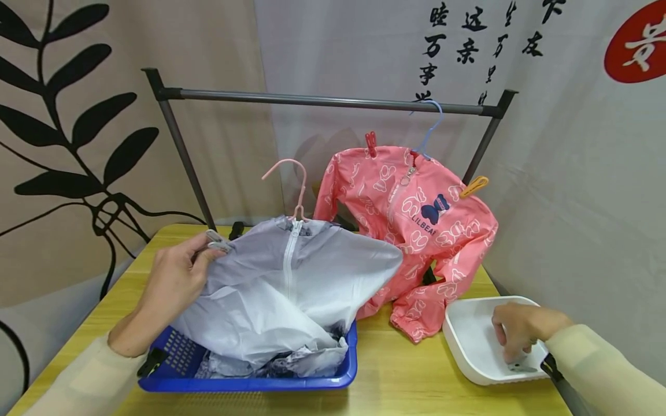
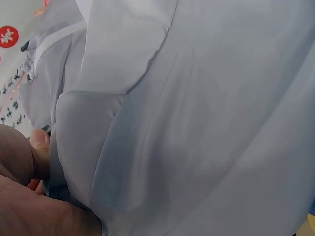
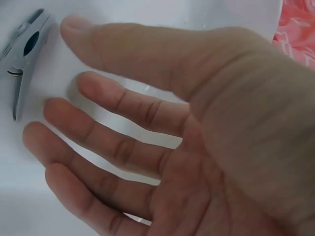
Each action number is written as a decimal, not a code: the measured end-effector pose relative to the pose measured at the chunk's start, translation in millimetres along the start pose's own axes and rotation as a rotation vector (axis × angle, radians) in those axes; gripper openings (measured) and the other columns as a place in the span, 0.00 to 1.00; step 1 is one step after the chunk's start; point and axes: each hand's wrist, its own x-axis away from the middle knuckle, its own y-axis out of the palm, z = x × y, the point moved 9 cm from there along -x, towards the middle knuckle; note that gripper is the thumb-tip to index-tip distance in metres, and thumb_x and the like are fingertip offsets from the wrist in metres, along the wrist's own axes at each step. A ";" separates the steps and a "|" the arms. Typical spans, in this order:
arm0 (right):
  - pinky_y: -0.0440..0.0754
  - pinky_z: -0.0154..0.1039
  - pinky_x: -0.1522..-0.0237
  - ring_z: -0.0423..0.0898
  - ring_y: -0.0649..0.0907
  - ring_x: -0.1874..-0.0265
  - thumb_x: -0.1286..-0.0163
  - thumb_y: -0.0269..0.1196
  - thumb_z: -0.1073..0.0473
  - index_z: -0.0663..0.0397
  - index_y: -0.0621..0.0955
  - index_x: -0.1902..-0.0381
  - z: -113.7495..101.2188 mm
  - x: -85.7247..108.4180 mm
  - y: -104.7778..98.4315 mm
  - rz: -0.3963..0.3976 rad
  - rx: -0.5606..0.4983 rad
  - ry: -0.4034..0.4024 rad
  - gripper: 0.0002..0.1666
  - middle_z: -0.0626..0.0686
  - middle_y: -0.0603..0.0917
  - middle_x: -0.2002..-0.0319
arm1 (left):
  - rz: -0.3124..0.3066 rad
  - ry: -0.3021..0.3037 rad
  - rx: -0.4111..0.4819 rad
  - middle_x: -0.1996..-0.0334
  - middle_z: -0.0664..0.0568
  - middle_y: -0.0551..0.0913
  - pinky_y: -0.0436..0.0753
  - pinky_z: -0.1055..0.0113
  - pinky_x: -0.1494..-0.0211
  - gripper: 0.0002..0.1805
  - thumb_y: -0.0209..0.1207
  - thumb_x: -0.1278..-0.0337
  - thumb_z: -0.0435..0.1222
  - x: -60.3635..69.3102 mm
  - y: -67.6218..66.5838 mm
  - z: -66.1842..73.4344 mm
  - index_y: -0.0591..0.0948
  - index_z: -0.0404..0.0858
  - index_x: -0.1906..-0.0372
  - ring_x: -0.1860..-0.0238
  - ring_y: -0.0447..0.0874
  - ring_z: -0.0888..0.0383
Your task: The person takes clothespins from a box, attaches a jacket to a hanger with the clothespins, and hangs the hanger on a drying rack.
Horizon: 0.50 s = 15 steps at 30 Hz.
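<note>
My left hand (image 1: 174, 283) pinches a grey clothespin (image 1: 218, 241) at the shoulder of a pale grey jacket (image 1: 317, 271). In the left wrist view, the jacket cloth (image 2: 197, 123) fills most of the picture and covers part of the fingers. A pink hanger (image 1: 300, 190) rises from the jacket's collar, its hook off the rail. Below, the jacket's hem lies in a blue basket (image 1: 250, 384). Inside a white tray (image 1: 468, 323), my right hand (image 1: 528, 329) reaches down with fingers loosely bent. Another grey clothespin (image 3: 24, 59) lies just past its fingertips, apart from them.
A dark metal rack (image 1: 312, 100) stands behind. From its rail a pink patterned jacket (image 1: 416, 231) hangs on a blue hanger (image 1: 430, 130), with a red clothespin (image 1: 370, 144) and a yellow clothespin (image 1: 474, 186) on its shoulders. Everything stands on a wooden table (image 1: 395, 375).
</note>
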 end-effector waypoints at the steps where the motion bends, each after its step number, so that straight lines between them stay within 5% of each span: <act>1: 0.74 0.38 0.69 0.46 0.84 0.77 0.45 0.88 0.63 0.46 0.80 0.69 1.2 -0.9 1.6 -0.008 -0.002 0.008 0.23 0.49 0.81 0.69 | -0.001 0.000 0.001 0.79 0.53 0.81 0.59 0.69 0.82 0.07 0.70 0.21 0.25 0.2 0.1 0.0 0.94 0.39 0.53 0.83 0.58 0.70; 15: 0.83 0.32 0.75 0.45 0.86 0.78 0.46 0.94 0.51 0.47 0.82 0.68 15.3 -2.1 11.6 -0.104 -0.012 0.133 0.28 0.50 0.85 0.71 | -0.007 -0.016 -0.002 0.77 0.51 0.82 0.59 0.69 0.82 0.08 0.70 0.21 0.24 1.2 1.3 -1.5 0.95 0.38 0.52 0.83 0.58 0.70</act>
